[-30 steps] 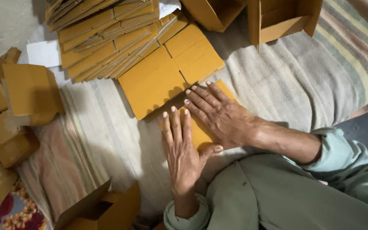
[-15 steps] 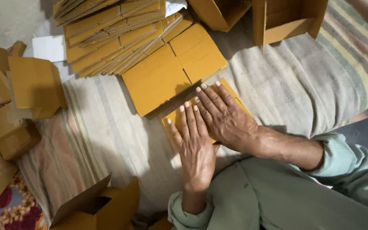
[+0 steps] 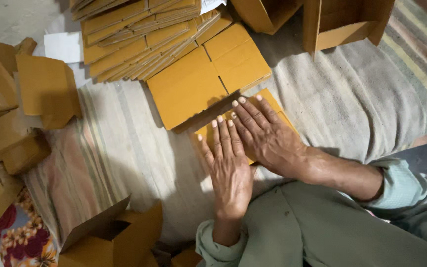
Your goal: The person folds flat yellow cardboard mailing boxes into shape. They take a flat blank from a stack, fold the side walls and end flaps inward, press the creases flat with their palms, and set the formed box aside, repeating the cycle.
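Note:
My left hand (image 3: 229,165) and my right hand (image 3: 268,136) lie flat, fingers together, side by side on a small folded yellow cardboard piece (image 3: 273,103) that rests on the striped cloth (image 3: 124,148). Most of that piece is hidden under my palms. Just beyond my fingertips lies a flat yellow carton blank (image 3: 193,86), the nearest sheet of a fanned stack of flat blanks (image 3: 134,34). Neither hand grips anything; both press down with the palms.
Assembled yellow boxes are heaped at the left (image 3: 11,113). An open box (image 3: 109,237) stands at the bottom left, and more open boxes (image 3: 342,20) stand at the top right. A white paper sheet (image 3: 63,47) lies near the stack. My green-clad knee (image 3: 332,232) fills the lower right.
Both hands have slid a little away from me and to the right over the folded piece. The view has shifted slightly; the piles have not moved.

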Motion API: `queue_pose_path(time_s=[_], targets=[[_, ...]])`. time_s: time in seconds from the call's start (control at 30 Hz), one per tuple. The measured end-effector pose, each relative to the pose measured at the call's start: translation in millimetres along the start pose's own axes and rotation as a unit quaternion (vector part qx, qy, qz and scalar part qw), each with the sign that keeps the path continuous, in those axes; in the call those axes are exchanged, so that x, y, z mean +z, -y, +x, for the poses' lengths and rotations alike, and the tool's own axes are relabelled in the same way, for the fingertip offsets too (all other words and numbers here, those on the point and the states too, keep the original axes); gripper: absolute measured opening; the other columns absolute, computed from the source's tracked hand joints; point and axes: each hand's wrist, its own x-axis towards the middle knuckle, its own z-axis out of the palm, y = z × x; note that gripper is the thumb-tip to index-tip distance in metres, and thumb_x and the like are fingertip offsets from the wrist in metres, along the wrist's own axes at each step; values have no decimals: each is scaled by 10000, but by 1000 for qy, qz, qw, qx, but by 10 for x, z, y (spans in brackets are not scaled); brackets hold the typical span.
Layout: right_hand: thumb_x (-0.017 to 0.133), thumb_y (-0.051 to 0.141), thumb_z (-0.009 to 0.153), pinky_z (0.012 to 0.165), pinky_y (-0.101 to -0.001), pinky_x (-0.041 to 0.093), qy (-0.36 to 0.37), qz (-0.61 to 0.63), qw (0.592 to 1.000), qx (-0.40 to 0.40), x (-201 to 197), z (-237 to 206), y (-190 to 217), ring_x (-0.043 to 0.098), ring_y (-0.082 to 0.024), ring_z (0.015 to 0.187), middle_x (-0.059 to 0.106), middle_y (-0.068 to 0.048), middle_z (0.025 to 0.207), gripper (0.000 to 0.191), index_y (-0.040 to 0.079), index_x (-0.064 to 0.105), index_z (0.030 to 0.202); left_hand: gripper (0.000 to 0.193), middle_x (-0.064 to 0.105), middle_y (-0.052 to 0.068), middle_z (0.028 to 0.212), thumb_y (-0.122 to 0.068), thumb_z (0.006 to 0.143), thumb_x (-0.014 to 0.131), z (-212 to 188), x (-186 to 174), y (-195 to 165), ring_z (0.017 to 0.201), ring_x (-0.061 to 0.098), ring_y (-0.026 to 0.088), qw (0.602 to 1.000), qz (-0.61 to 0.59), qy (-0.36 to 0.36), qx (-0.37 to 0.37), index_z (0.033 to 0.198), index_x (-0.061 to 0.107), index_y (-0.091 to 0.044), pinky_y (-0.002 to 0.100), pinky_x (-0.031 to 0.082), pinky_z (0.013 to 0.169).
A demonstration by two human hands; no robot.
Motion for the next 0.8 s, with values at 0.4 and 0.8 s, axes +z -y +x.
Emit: queue_pose_path(time_s=[0.4,0.8], targets=[[606,713,722,1209,-560,75,22,50,998,45,-72,-177,-232,181,-389,1528,259,-264,1655,1206,-66,260,1575,1122,196,273,1639,-367,719,849,-130,-57,155,1544,138,387,999,-29,-18,-34,1530,240,112,560,60,1252],[289,666,986,1248,-561,53,-98,159,980,65,59,-229,-241,177,-395,1539,281,-281,1600,920,-85,295,1517,881,158,295,1665,-471,979,542,-201,-34,338,1573,101,398,996,-77,-48,13,1549,238,128,560,28,1259]])
